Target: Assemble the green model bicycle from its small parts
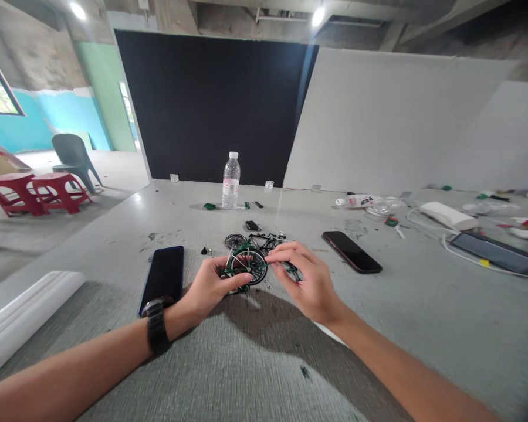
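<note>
A small green model bicycle (249, 262) with spoked wheels is held just above the grey table (422, 316). My left hand (209, 287), a black watch on its wrist, is closed round the frame below one wheel. My right hand (308, 281) pinches the model's right side with thumb and fingers. A loose black wheel (236, 240) and more small model parts (268, 239) lie just beyond the hands.
A dark phone (162, 276) lies left of my hands, another phone (352, 251) to the right. A water bottle (231, 180) stands further back. A tablet (495, 252), white box (447, 215) and cables sit at right. A white roll (22, 316) lies at left.
</note>
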Tool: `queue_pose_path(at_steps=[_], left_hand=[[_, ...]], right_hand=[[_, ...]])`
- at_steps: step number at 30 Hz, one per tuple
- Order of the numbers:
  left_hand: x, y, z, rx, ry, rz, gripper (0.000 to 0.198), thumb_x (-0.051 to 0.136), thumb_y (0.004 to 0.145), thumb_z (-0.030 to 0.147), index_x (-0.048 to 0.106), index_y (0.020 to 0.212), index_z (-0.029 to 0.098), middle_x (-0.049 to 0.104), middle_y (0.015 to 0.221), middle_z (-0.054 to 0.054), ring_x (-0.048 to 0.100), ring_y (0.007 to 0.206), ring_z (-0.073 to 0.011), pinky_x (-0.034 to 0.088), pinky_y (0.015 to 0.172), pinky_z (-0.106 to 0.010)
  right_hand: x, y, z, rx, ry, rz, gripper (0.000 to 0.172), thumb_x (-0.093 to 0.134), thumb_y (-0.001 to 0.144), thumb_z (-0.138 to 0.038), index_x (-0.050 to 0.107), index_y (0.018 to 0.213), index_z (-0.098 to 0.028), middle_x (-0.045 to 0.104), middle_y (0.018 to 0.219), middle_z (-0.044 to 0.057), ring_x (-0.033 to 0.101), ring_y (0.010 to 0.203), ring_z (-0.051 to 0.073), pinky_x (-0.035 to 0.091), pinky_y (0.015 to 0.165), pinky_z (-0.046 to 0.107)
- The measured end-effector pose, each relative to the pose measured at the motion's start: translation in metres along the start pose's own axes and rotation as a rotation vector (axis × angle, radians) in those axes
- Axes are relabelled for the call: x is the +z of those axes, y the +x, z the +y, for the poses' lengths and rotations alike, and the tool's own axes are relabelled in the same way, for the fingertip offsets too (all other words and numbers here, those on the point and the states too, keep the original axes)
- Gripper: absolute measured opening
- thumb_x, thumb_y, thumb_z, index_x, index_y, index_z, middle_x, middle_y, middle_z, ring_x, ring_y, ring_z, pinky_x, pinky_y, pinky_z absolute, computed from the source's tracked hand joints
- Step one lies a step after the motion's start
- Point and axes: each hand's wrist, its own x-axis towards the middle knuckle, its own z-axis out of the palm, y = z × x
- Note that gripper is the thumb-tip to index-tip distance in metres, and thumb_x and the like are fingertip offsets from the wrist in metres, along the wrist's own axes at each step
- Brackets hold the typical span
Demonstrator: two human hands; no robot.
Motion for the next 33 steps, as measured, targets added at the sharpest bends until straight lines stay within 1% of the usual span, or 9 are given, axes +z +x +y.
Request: queue_pose_path(at_steps=[3, 6, 9, 12, 14, 19, 24, 28, 33], left_hand=[[-0.0007, 0.0, -0.0017, 0.018, 0.001, 0.002, 0.031, 0.08, 0.073, 0.034, 0.075, 0.094, 0.011, 0.073, 0.083, -0.006, 0.058, 0.07, -0.0142, 0.046, 0.068, -0.026], [-0.002, 0.0003, -0.0048, 0.035, -0.005, -0.023, 0.029, 0.08, 0.074, 0.034, 0.076, 0.093, 0.012, 0.071, 0.081, -0.004, 0.056, 0.067, -0.0124, 0.045, 0.067, -0.025], [-0.0028, 0.0003, -0.0063, 0.038, -0.01, -0.048, 0.03, 0.079, 0.074, 0.035, 0.076, 0.094, 0.013, 0.069, 0.076, -0.002, 0.052, 0.063, -0.0106, 0.043, 0.062, -0.024], [-0.0024, 0.0001, -0.0046, 0.019, -0.001, -0.059, 0.031, 0.079, 0.074, 0.037, 0.076, 0.094, 0.013, 0.066, 0.072, -0.001, 0.051, 0.06, -0.0106, 0.042, 0.06, -0.023], [-0.0017, 0.0, -0.0029, 0.018, 0.015, -0.057, 0.034, 0.08, 0.073, 0.038, 0.076, 0.096, 0.013, 0.068, 0.075, -0.002, 0.053, 0.063, -0.0123, 0.044, 0.062, -0.025], [-0.0007, -0.0009, -0.0016, 0.063, 0.046, -0.063, 0.037, 0.079, 0.075, 0.039, 0.075, 0.102, 0.014, 0.073, 0.095, -0.007, 0.062, 0.08, -0.0177, 0.049, 0.075, -0.029], [-0.0018, -0.0013, -0.0032, 0.092, 0.078, -0.069, 0.036, 0.077, 0.077, 0.039, 0.073, 0.102, 0.013, 0.073, 0.096, -0.008, 0.062, 0.081, -0.0181, 0.048, 0.075, -0.029], [-0.0037, -0.0011, -0.0056, 0.116, 0.111, -0.077, 0.038, 0.076, 0.079, 0.04, 0.072, 0.106, 0.013, 0.073, 0.098, -0.008, 0.062, 0.083, -0.019, 0.048, 0.076, -0.029], [-0.0039, -0.0011, -0.0059, 0.114, 0.115, -0.076, 0.039, 0.076, 0.079, 0.04, 0.071, 0.108, 0.014, 0.073, 0.102, -0.009, 0.063, 0.087, -0.0201, 0.049, 0.079, -0.031]], right_hand=[[-0.0012, -0.0002, 0.0011, -0.047, -0.025, 0.0, 0.025, 0.055, 0.091, -0.006, 0.065, 0.105, -0.024, 0.065, 0.101, 0.004, 0.064, 0.095, 0.015, 0.054, 0.083, 0.031], [-0.0016, -0.0013, 0.0013, -0.103, -0.059, 0.035, 0.029, 0.056, 0.09, -0.003, 0.063, 0.109, -0.025, 0.067, 0.098, 0.003, 0.066, 0.09, 0.014, 0.055, 0.08, 0.029], [-0.0017, -0.0028, 0.0003, -0.142, -0.094, 0.047, 0.028, 0.056, 0.09, -0.003, 0.062, 0.107, -0.024, 0.069, 0.098, 0.003, 0.067, 0.091, 0.015, 0.057, 0.081, 0.031], [-0.0015, -0.004, -0.0004, -0.145, -0.095, 0.021, 0.025, 0.056, 0.09, -0.003, 0.062, 0.103, -0.024, 0.069, 0.101, 0.004, 0.068, 0.094, 0.016, 0.057, 0.082, 0.032], [-0.0011, -0.0047, -0.0003, -0.134, -0.076, 0.013, 0.025, 0.057, 0.09, -0.003, 0.062, 0.103, -0.024, 0.069, 0.102, 0.004, 0.068, 0.095, 0.015, 0.057, 0.083, 0.031], [-0.0023, -0.0051, -0.0003, -0.133, -0.057, -0.014, 0.026, 0.057, 0.09, -0.003, 0.061, 0.105, -0.024, 0.069, 0.102, 0.004, 0.068, 0.095, 0.015, 0.057, 0.083, 0.031], [-0.0054, -0.003, -0.0015, -0.159, -0.102, -0.037, 0.026, 0.055, 0.091, -0.004, 0.061, 0.107, -0.024, 0.069, 0.102, 0.004, 0.067, 0.096, 0.016, 0.057, 0.085, 0.033], [-0.006, -0.0019, -0.0019, -0.168, -0.117, -0.045, 0.025, 0.056, 0.091, -0.004, 0.06, 0.106, -0.024, 0.069, 0.101, 0.004, 0.067, 0.096, 0.015, 0.057, 0.084, 0.032], [-0.0069, -0.0012, -0.0033, -0.174, -0.115, -0.07, 0.025, 0.054, 0.091, -0.005, 0.06, 0.106, -0.024, 0.07, 0.099, 0.004, 0.068, 0.094, 0.016, 0.058, 0.083, 0.033]])
